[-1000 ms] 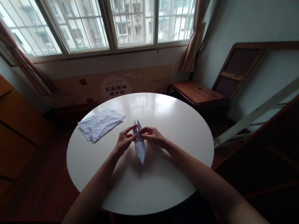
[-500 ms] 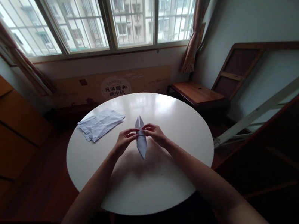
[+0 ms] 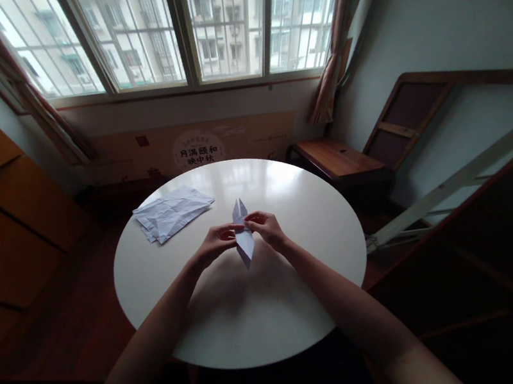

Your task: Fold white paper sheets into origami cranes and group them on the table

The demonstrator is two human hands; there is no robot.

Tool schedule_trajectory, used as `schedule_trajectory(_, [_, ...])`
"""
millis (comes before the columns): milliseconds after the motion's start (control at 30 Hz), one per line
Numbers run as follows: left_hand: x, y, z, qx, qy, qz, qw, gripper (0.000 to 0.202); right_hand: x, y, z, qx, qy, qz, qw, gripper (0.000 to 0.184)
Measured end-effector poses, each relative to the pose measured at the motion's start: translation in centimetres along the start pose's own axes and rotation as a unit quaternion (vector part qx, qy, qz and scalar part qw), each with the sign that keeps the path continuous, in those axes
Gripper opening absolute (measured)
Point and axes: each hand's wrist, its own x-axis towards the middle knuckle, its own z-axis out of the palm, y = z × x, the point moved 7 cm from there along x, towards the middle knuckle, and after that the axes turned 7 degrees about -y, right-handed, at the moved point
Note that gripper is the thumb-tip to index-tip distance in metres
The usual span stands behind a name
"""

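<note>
A narrow piece of folded paper (image 3: 245,246) is held over the middle of the round white table (image 3: 276,318). Its far end splits into two points, and its near end narrows to a single tip. My left hand (image 3: 218,240) grips the left edge, with fingers reaching across the paper's middle. On the right edge, my right hand (image 3: 264,226) pinches the paper between thumb and fingers. The fingertips of both hands nearly meet, and they cover the middle of the fold.
A pile of creased paper sheets (image 3: 175,213) lies at the table's back left. Beyond the right rim stands a low wooden bench (image 3: 336,158). A printed cardboard panel (image 3: 247,135) leans under the barred window (image 3: 182,28). Wooden cabinets (image 3: 2,219) are on the left.
The paper's near half has tilted, and its tip has shifted slightly up and to the right. My left hand's fingers have moved a little lower across the paper. My right hand has hardly moved.
</note>
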Motion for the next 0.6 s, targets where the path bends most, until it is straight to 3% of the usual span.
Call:
schedule_trajectory(167, [-0.1, 0.7, -0.9, 0.036, 0.072, 0.029, 0.996, 0.037, -0.3, -0.4, 0.6, -0.018, -0.035, -0.012, 0.999, 0.019])
schedule_trajectory(333, [-0.3, 0.8, -2.3, 0.03, 0.158, 0.045, 0.986, 0.035, -0.8, -0.5, 2.0, 0.003, -0.112, 0.006, 0.994, 0.028])
schedule_trajectory(433, [-0.3, 0.8, -2.3, 0.027, 0.161, 0.054, 0.985, 0.035, -0.8, -0.5, 2.3, -0.015, -0.116, -0.003, 0.993, 0.03])
schedule_trajectory(600, [-0.2, 0.5, -1.5, 0.046, 0.143, 0.035, 0.988, 0.039, -0.2, -0.1, 1.3, -0.027, -0.058, -0.02, 0.998, 0.036])
